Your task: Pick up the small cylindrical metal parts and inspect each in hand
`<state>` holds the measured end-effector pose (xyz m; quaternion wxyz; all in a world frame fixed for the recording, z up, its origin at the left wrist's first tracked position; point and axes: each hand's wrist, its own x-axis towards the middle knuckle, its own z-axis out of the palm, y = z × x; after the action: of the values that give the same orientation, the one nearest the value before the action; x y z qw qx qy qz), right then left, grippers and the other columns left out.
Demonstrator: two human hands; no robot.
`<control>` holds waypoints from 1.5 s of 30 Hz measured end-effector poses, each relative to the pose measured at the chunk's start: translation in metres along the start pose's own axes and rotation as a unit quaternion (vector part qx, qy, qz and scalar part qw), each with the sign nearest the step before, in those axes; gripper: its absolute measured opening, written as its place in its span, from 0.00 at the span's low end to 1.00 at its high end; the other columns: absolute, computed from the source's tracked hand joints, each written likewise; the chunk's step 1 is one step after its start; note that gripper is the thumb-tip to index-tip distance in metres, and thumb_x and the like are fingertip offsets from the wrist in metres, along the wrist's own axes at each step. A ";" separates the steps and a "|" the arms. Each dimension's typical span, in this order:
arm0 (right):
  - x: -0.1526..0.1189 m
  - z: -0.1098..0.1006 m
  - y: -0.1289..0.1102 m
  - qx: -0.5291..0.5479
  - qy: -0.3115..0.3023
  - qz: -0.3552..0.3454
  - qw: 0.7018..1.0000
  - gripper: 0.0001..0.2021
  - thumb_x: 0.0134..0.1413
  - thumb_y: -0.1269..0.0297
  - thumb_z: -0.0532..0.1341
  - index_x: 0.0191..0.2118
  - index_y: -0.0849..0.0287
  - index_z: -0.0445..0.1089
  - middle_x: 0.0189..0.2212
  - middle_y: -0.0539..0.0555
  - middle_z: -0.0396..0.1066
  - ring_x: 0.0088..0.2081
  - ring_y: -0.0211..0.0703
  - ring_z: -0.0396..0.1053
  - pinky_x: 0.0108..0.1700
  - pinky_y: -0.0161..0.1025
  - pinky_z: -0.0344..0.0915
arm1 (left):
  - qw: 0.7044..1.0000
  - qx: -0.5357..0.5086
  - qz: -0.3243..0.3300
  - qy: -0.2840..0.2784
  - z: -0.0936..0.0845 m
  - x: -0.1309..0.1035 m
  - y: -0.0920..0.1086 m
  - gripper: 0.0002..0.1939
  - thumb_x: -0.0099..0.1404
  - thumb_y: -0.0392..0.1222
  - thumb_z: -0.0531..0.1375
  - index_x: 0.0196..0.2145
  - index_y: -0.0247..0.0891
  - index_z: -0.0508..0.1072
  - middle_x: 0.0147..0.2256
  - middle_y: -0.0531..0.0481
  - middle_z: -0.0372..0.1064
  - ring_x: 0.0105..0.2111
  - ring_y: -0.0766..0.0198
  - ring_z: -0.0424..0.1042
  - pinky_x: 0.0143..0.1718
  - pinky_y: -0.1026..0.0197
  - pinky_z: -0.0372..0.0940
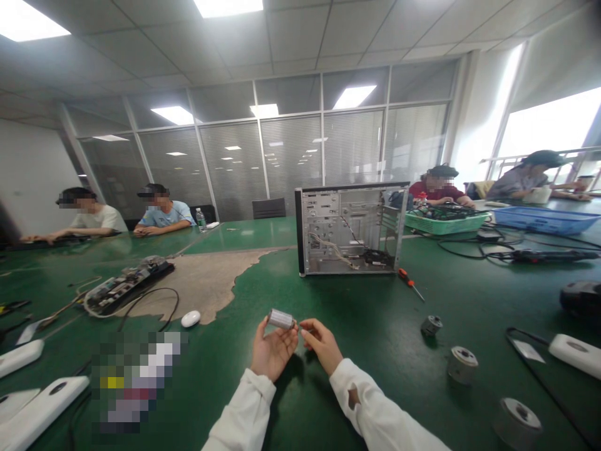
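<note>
My left hand [275, 352] is palm up over the green table, its thumb and fingers closed around a small silver cylindrical motor [281, 319] that lies tilted across them. My right hand [322, 343] pinches with thumb and forefinger at the motor's right end. Whatever is between those fingertips is too small to make out. To the right, three more motors stand in a row on the table: a small one [431, 325], a middle one [462, 365] and a larger one [517, 423].
An open computer case [350, 230] stands ahead, with an orange-handled screwdriver [410, 284] beside it. Left are a circuit assembly [131, 285], a white mouse-like object [190, 319] and white devices [44, 410]. Green [446, 224] and blue baskets [547, 218] and cables lie right. Several people sit around.
</note>
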<state>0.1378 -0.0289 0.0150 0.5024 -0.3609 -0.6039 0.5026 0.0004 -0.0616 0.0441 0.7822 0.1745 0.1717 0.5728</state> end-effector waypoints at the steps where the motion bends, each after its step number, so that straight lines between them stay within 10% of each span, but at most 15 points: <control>1: 0.000 0.000 0.000 -0.001 0.000 0.000 1.000 0.14 0.42 0.56 0.57 0.34 0.59 0.65 0.29 0.52 0.67 0.23 0.36 0.63 0.25 0.35 0.60 | 1.000 0.001 0.001 -0.004 0.000 0.000 0.000 0.24 0.58 0.49 0.50 0.37 0.19 0.66 0.33 0.36 0.68 0.32 0.62 0.69 0.39 0.62 0.63; 30: 0.002 0.000 0.004 -0.011 -0.007 0.001 1.000 0.12 0.42 0.57 0.57 0.32 0.60 0.65 0.27 0.51 0.67 0.23 0.35 0.63 0.25 0.34 0.60 | 0.982 0.141 0.129 0.011 0.002 0.002 -0.010 0.17 0.47 0.34 0.61 0.37 0.32 0.68 0.36 0.45 0.67 0.36 0.62 0.66 0.42 0.59 0.59; 45: -0.002 0.003 -0.004 0.060 -0.030 0.031 0.997 0.13 0.42 0.58 0.56 0.33 0.59 0.64 0.24 0.50 0.66 0.24 0.37 0.64 0.22 0.34 0.60 | 0.824 0.487 0.276 0.090 -0.008 0.008 -0.014 0.31 0.39 0.33 0.65 0.43 0.39 0.62 0.44 0.44 0.56 0.40 0.58 0.63 0.40 0.58 0.60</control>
<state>0.1354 -0.0324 0.0182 0.4885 -0.3335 -0.5761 0.5641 0.0108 -0.0574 0.0303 0.3855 0.5202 0.4427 0.6203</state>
